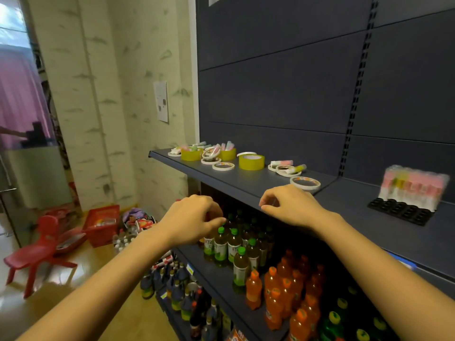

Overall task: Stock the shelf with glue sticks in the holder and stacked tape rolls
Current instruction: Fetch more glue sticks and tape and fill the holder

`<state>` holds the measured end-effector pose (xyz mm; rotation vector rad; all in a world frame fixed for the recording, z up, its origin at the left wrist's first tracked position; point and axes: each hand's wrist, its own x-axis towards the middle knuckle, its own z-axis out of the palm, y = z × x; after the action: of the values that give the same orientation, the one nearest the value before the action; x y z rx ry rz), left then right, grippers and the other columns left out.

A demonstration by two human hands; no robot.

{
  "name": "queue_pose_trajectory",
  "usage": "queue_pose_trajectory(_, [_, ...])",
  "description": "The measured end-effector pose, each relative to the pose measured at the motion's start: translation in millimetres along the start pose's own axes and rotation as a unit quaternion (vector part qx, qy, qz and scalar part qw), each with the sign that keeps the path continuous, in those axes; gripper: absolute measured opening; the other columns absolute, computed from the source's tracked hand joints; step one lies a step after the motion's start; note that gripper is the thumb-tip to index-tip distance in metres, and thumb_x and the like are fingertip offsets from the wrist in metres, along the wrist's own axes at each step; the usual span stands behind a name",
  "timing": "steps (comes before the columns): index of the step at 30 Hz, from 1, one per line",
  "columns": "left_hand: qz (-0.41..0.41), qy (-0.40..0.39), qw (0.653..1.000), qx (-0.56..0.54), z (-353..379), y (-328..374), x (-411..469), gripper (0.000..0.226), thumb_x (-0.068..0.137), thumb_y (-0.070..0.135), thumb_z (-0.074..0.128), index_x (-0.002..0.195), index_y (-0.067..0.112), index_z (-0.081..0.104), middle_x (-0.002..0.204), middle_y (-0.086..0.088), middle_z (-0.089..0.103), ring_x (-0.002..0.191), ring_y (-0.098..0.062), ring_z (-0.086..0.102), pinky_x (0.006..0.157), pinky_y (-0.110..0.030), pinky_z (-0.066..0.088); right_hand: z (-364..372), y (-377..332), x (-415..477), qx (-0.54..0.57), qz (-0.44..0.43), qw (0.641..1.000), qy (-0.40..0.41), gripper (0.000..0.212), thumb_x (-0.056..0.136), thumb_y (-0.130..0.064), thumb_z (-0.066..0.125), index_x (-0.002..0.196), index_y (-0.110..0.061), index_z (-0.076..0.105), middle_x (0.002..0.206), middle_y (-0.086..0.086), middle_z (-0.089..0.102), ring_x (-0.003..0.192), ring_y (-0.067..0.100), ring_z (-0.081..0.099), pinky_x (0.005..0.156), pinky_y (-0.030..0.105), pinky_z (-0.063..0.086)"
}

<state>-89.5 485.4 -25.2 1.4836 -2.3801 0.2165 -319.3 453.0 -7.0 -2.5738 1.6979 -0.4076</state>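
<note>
On the dark shelf [246, 185] lie scattered tape rolls and glue sticks. A wide yellow tape roll [251, 161] stands mid-shelf, two more yellow rolls [191, 154] at the far left with pastel glue sticks [222, 145] leaning in and around them. Thin white tape rolls [223, 166] lie flat; one white roll [305, 182] is just beyond my right hand. Loose glue sticks [290, 167] rest on white rolls. A black holder [400, 210] at the right carries a wrapped pack of glue sticks [414, 184]. My left hand [194, 220] and right hand [288, 205] hover at the shelf's front edge, fingers loosely curled, holding nothing.
Below the shelf stand green-capped tea bottles [234, 247] and orange soda bottles [278, 289]. On the floor to the left are a red plastic chair [37, 252], a red basket [102, 222] and loose goods. The shelf's back panel [283, 82] is bare.
</note>
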Motion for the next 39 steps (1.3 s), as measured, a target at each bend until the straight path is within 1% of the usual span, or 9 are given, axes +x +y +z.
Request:
queue_pose_trajectory(3, [0.003,0.002,1.0,0.017,10,-27,27,0.034,0.092,0.048,0.048,0.114,0.027,0.064,0.109,0.01,0.061,0.091,-0.005,0.056,0.057,-0.011,0.03,9,4,47,0.005,0.002,1.0,-0.005,0.02,0.093,-0.035,0.053,0.108,-0.029,0.064,0.113,-0.004,0.065,0.103,0.016,0.06,0.087,0.037,0.053])
queue_pose_trajectory(7, [-0.007,0.002,1.0,0.024,19,-71,74,0.032,0.092,0.047,0.049,0.11,0.026,0.065,0.107,0.008,0.062,0.087,-0.006,0.055,0.06,-0.018,0.033,13,13,113,0.006,0.006,1.0,0.011,0.017,0.092,-0.034,0.053,0.103,-0.031,0.066,0.111,-0.005,0.066,0.103,0.017,0.06,0.09,0.041,0.052])
queue_pose_trajectory(10, [-0.019,0.002,0.999,0.035,24,-104,108,0.03,0.092,0.046,0.049,0.108,0.026,0.066,0.107,0.008,0.063,0.092,-0.01,0.057,0.066,-0.021,0.036,15,19,159,0.003,0.008,1.0,0.014,0.017,0.093,-0.033,0.053,0.102,-0.03,0.067,0.11,-0.005,0.067,0.102,0.017,0.06,0.089,0.038,0.052])
queue_pose_trajectory(16, [-0.033,0.005,0.999,0.021,43,-162,154,0.032,0.093,0.044,0.048,0.113,0.027,0.066,0.108,0.009,0.064,0.077,-0.001,0.047,0.052,-0.009,0.026,32,21,233,-0.017,0.011,1.0,0.008,0.02,0.094,-0.034,0.051,0.106,-0.027,0.066,0.113,-0.003,0.065,0.103,0.016,0.058,0.088,0.035,0.052])
queue_pose_trajectory(22, [-0.049,-0.002,0.999,0.007,62,-227,192,0.03,0.092,0.047,0.049,0.107,0.027,0.066,0.109,0.008,0.066,0.092,-0.01,0.061,0.067,-0.023,0.042,49,16,297,-0.048,0.036,0.998,-0.005,0.02,0.094,-0.035,0.051,0.106,-0.026,0.065,0.109,-0.003,0.064,0.099,0.015,0.056,0.075,0.027,0.044])
queue_pose_trajectory(26, [-0.033,-0.009,0.999,-0.006,75,-270,228,0.03,0.092,0.048,0.049,0.103,0.027,0.067,0.105,0.008,0.067,0.092,-0.01,0.061,0.073,-0.028,0.05,61,13,345,-0.017,0.075,0.997,0.007,0.023,0.094,-0.032,0.053,0.107,-0.02,0.067,0.108,0.0,0.067,0.098,0.017,0.061,0.086,0.035,0.054])
queue_pose_trajectory(31, [-0.004,-0.045,0.999,-0.025,88,-316,273,0.028,0.092,0.047,0.049,0.103,0.029,0.067,0.104,0.006,0.068,0.096,-0.014,0.062,0.083,-0.037,0.053,76,6,416,0.004,0.148,0.987,0.057,0.03,0.094,-0.036,0.049,0.105,-0.014,0.066,0.106,0.01,0.065,0.094,0.026,0.062,0.084,0.04,0.054])
queue_pose_trajectory(35, [0.028,-0.063,0.997,-0.022,95,-348,303,0.029,0.092,0.046,0.048,0.106,0.028,0.066,0.103,0.005,0.067,0.096,-0.014,0.061,0.085,-0.037,0.052,85,-2,471,0.08,0.201,0.97,0.113,0.04,0.097,-0.04,0.044,0.125,-0.013,0.054,0.121,0.01,0.059,0.107,0.028,0.058,0.091,0.041,0.05])
queue_pose_trajectory(39, [0.064,-0.059,0.996,-0.036,102,-370,328,0.03,0.092,0.045,0.05,0.106,0.025,0.067,0.102,0.005,0.067,0.091,-0.012,0.061,0.082,-0.035,0.053,93,-3,512,0.077,0.252,0.954,0.145,0.046,0.095,-0.042,0.049,0.128,-0.01,0.052,0.127,0.011,0.053,0.115,0.031,0.054,0.093,0.042,0.047])
